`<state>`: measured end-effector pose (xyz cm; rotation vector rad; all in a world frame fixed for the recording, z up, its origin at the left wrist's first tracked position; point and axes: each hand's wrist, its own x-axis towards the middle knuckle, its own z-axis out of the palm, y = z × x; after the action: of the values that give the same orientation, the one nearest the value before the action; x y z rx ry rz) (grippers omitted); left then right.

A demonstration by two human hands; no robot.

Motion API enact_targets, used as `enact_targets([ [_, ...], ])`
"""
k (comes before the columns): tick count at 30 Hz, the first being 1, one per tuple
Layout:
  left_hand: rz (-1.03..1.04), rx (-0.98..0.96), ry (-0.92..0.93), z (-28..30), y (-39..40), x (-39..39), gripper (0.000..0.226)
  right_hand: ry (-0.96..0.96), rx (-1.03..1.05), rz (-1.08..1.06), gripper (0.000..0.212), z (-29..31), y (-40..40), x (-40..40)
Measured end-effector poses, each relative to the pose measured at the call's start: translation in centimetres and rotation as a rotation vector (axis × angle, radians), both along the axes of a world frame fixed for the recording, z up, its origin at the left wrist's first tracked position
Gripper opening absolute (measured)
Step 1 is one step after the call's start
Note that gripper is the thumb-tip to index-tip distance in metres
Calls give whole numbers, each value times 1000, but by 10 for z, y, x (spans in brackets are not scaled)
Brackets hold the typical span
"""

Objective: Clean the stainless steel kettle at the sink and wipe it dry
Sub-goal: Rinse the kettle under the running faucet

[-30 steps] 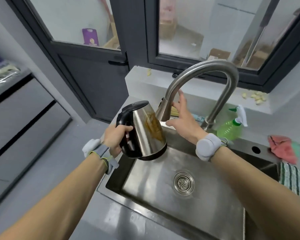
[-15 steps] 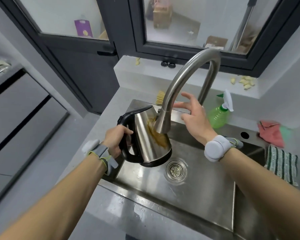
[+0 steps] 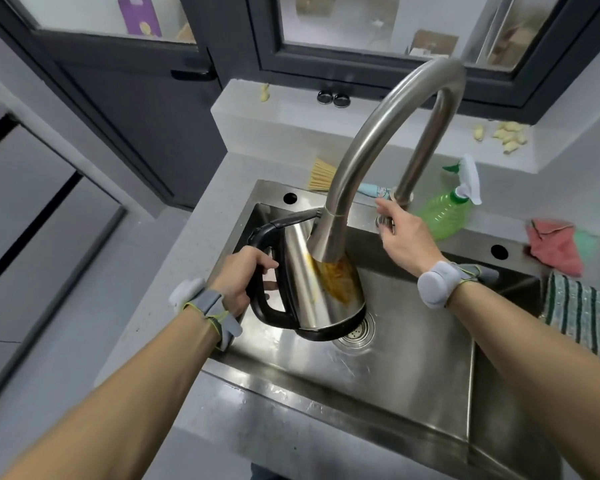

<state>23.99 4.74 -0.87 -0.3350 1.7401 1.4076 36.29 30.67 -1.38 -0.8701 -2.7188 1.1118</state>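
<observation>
My left hand [image 3: 243,278] grips the black handle of the stainless steel kettle [image 3: 302,282] and holds it above the sink [image 3: 413,375], just under the spout of the tall curved faucet [image 3: 378,140]. An orange-brown stain runs down the kettle's side. My right hand [image 3: 400,233] has reached behind the spout to the faucet's base, and its fingers are on the faucet handle [image 3: 384,221]. No water stream is visible.
A green spray bottle [image 3: 444,213] stands behind the sink on the right. A red cloth [image 3: 556,249] and a striped towel [image 3: 577,311] lie at the right edge. A small brush [image 3: 321,174] lies behind the basin. The drain strainer [image 3: 359,330] shows below the kettle.
The kettle has come lower and sits under the spout. My right hand has moved from beside the spout back to the faucet handle at the base.
</observation>
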Motion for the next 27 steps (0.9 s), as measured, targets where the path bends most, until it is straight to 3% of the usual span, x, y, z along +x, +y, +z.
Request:
enact_targets([
  [10,-88,-26,-72,-14,-1,-5,19,83,51,-83,41,-10,4,-9],
  [27,-117,-36,-30,-8,5,-8,18,100,87,-67,39,-9,-2,-2],
])
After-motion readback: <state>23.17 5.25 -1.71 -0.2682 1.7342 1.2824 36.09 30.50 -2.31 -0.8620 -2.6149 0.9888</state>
